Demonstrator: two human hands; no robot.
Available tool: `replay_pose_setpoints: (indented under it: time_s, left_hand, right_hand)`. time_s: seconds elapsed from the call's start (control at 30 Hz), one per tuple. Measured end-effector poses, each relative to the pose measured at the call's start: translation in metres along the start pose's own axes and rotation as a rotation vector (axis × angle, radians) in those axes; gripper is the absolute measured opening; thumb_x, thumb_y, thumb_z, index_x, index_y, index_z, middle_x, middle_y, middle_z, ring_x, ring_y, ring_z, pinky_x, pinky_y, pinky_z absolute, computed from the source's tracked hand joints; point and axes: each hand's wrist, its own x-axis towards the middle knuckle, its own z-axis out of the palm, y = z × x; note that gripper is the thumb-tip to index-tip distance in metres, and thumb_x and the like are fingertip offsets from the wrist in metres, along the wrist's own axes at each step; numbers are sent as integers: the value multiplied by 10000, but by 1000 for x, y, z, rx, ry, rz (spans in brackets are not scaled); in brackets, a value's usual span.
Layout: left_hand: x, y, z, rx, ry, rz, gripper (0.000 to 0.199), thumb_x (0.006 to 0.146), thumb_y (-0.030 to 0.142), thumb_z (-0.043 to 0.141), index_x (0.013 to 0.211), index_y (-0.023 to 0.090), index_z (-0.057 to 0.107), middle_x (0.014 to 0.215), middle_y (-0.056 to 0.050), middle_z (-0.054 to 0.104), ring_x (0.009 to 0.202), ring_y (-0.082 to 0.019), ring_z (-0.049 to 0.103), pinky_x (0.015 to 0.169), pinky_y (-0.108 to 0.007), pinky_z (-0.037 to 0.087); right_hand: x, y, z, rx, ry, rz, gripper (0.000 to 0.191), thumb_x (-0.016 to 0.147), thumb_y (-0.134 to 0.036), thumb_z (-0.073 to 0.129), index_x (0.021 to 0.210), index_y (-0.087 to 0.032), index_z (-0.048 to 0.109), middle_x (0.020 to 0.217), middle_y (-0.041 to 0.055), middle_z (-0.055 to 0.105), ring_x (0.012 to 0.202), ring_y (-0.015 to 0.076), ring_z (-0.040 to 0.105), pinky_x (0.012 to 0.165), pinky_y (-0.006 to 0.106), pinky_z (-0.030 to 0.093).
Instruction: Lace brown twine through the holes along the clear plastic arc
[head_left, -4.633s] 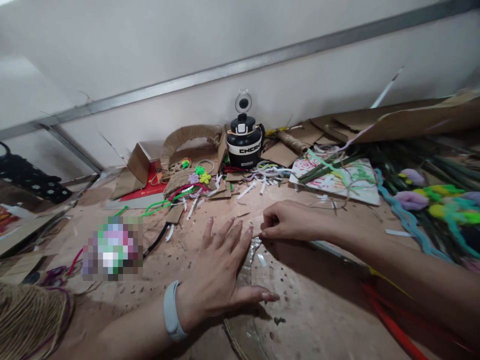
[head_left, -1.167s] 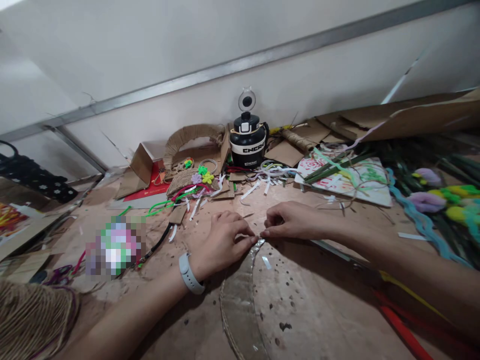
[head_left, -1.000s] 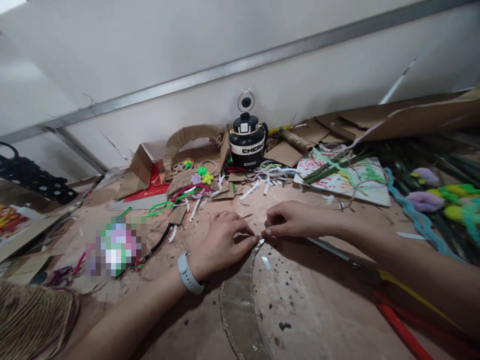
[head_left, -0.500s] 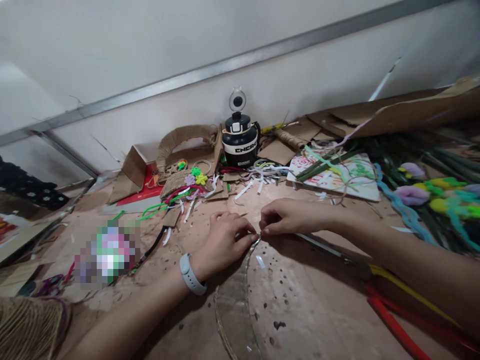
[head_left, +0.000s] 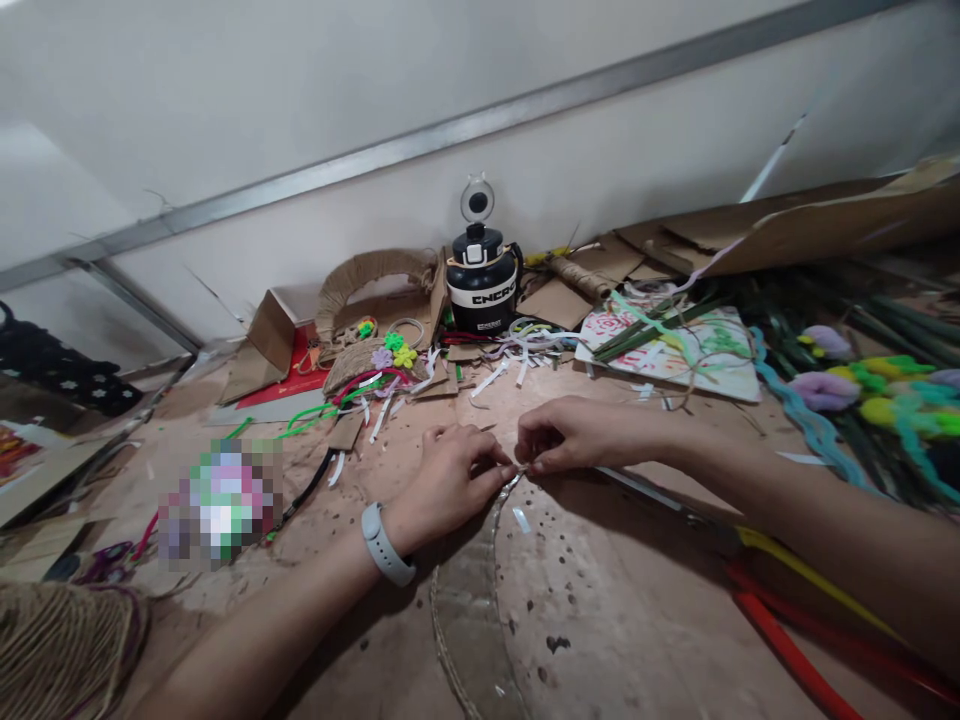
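My left hand [head_left: 454, 478], with a pale grey band on its wrist, is closed at the far tip of a curved cardboard strip [head_left: 471, 610]. The strip runs from there down to the bottom edge of the view. Twine [head_left: 442, 645] follows its left edge, and its surface has a shiny, tape-like gleam. My right hand [head_left: 574, 435] pinches at the same tip, its fingertips almost touching those of the left. Whatever lies between the right fingertips is too small to make out. Under my right forearm lies a long-bladed cutting tool with red and yellow handles [head_left: 780, 640].
A black and white bottle [head_left: 481, 285] with its lid up stands by the wall. Around it lie paper scraps [head_left: 491, 378], cardboard and a twine-wrapped arch [head_left: 367, 275]. A painted sheet [head_left: 712, 355] and fuzzy stems [head_left: 892, 400] are at right; a twine ball [head_left: 64, 645] sits lower left.
Both hands stay at the strip's tip, with only tiny finger shifts. The whole view has moved very slightly.
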Motion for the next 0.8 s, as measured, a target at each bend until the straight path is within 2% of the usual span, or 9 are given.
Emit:
replay_pose_setpoints:
  time_s: [0.27,0.37,0.47,0.57,0.63,0.7,0.8]
  left_hand:
    - [-1,1,-1,10,-1,-12,110,904,312,660,886,207,688,906,-8,685,958,-201,607,961,-422,341]
    - [-3,1,-3,17,-10,-21,104,909,302,650,886,206,683,920,-6,692,971,-199,609,959,-409,340]
    - [-7,0,-6,32,3,-39,98,907,288,645,878,200,677,909,-6,702,956,-200,614,951,-408,336]
    - [-13,-1,-10,59,4,-69,89,898,261,638,859,190,674,871,-10,703,921,-203,618,923,-408,346]
    - [-17,-2,-11,75,12,-81,81,891,249,635,855,190,678,877,-17,699,929,-211,616,915,-414,348]
    - [-20,-2,-11,85,46,-85,76,883,249,638,858,197,688,922,-28,689,964,-223,608,928,-429,339]
    - [-23,-4,-11,49,93,-84,105,889,291,639,892,207,700,977,-38,684,999,-229,604,946,-439,335]
  right_hand:
    - [3,1,6,-30,14,-17,176,784,-307,605,806,-158,696,710,10,663,652,140,564,578,230,390]
    - [2,-1,6,-34,31,0,194,761,-333,636,833,-166,702,745,16,687,685,155,590,595,237,398]
    - [-1,-5,0,-62,144,27,255,756,-398,648,868,-174,698,801,38,705,735,183,609,610,254,403]
    - [-6,-9,-14,-48,252,4,340,801,-499,579,855,-177,673,781,43,682,728,188,592,616,269,406]
    - [-17,-12,-23,-88,249,21,368,820,-533,535,831,-185,655,748,39,659,701,188,573,604,279,398]
    - [-35,-14,-27,-258,218,104,318,830,-494,519,762,-204,633,694,36,631,645,187,546,576,295,362]
    - [-76,-11,-13,-530,235,257,246,842,-367,498,647,-235,569,653,50,613,582,188,528,559,329,319]
